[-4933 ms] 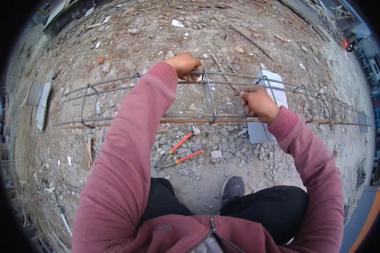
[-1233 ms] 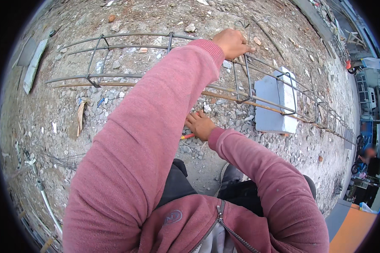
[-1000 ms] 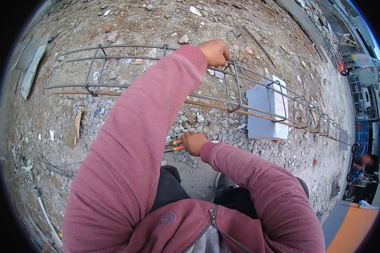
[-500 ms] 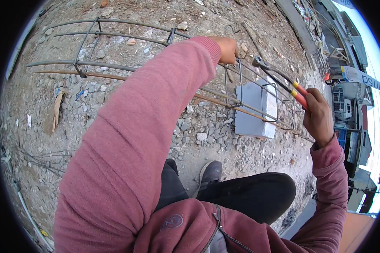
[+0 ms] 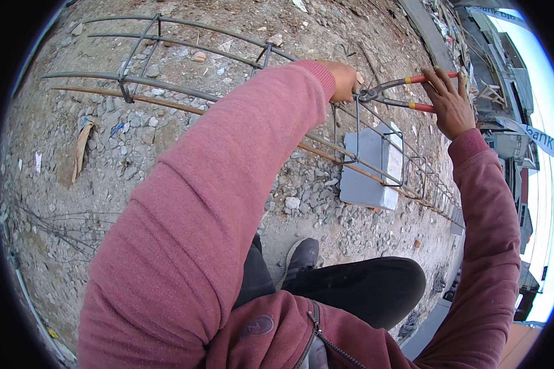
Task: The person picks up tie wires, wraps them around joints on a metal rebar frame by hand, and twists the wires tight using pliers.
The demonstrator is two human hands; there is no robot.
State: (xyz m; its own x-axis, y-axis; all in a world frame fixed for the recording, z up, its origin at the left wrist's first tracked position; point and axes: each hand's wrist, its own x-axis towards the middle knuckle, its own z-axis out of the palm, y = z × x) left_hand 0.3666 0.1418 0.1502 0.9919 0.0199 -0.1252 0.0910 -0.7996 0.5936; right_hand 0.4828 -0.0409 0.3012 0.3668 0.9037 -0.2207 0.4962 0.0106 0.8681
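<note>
A long cage of steel reinforcing bars (image 5: 172, 88) with square stirrups runs left to right in front of me. My left hand (image 5: 343, 81) is closed at the cage's upper bar beside a stirrup; its fingertips are mostly hidden, so what it grips is unclear. My right hand (image 5: 452, 104) holds end-cutting pincers (image 5: 381, 92) by red and yellow handles, which are spread apart. The pincers' head meets the stirrup's top corner, right beside my left hand. Under the cage sits a pale grey block (image 5: 360, 169) with a white side.
Gravel (image 5: 314, 197) and dirt cover the ground around the cage. A brown scrap (image 5: 82, 150) and thin loose wires (image 5: 61, 237) lie at left. My shoe (image 5: 302, 253) is planted below the cage. A concrete edge (image 5: 428, 37) and buildings stand at the right.
The pincers have moved left and down to the stirrup corner by my left hand. Their handles have gone from close together to spread, with my right fingers extended across them.
</note>
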